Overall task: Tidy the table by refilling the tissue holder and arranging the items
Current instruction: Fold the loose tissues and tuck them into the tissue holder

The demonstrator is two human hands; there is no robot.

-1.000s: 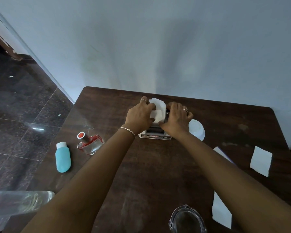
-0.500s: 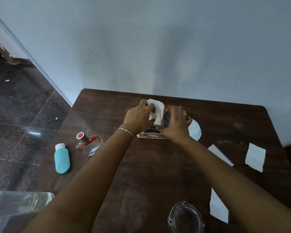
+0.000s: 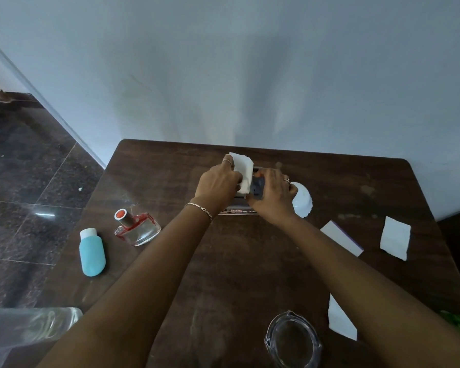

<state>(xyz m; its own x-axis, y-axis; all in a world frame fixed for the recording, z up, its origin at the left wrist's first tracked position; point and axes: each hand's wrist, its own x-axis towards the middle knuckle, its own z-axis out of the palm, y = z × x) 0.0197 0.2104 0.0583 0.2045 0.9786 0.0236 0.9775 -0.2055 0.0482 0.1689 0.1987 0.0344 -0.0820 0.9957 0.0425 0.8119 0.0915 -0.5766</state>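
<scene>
a tissue (image 3: 243,171) is pinched upright in the left hand (image 3: 218,187), its lower end at the top of the dark holder (image 3: 258,187), which is gripped by the right hand (image 3: 274,196) at the back of the surface (image 3: 250,261). a loose tissue (image 3: 395,237) lies well right; a blue bottle (image 3: 92,252) and perfume (image 3: 137,227) are found left.

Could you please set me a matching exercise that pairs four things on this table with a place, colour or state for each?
Things:
1 blue bottle
2 perfume bottle
3 glass jar
4 folded tissue

Descriptions:
A at the bottom of the view, nearest the camera
B pinched by the left hand
C white cap, far left
D red cap, glass body

Pairs: 1-C, 2-D, 3-A, 4-B
</scene>
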